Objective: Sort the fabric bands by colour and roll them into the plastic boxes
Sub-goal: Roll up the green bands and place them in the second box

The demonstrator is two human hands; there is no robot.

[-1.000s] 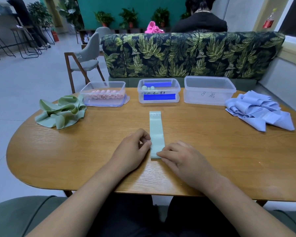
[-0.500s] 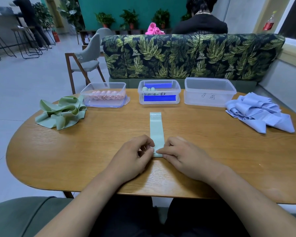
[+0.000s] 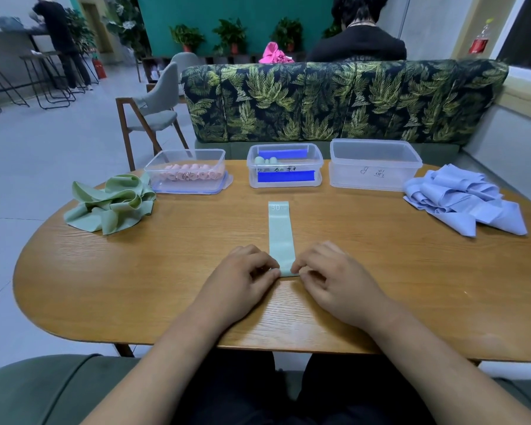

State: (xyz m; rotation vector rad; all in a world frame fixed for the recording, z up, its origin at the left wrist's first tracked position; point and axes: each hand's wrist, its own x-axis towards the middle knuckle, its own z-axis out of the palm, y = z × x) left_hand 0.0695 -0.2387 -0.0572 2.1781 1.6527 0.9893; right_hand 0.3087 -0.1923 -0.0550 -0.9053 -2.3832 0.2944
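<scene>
Both the left hand (image 3: 242, 274) and right hand (image 3: 331, 273) pinch the near end of the green band (image 3: 281, 237), likely light, soft and stretchy, best gripped at its corners.

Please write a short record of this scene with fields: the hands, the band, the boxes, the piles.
left hand: pinches near end of green band
right hand: pinches same end
green band: flat on table, marked 30
left box: pink rolls
middle box: pale green rolls
right box: no rolls seen
piles: green pile left, blue pile right
</scene>
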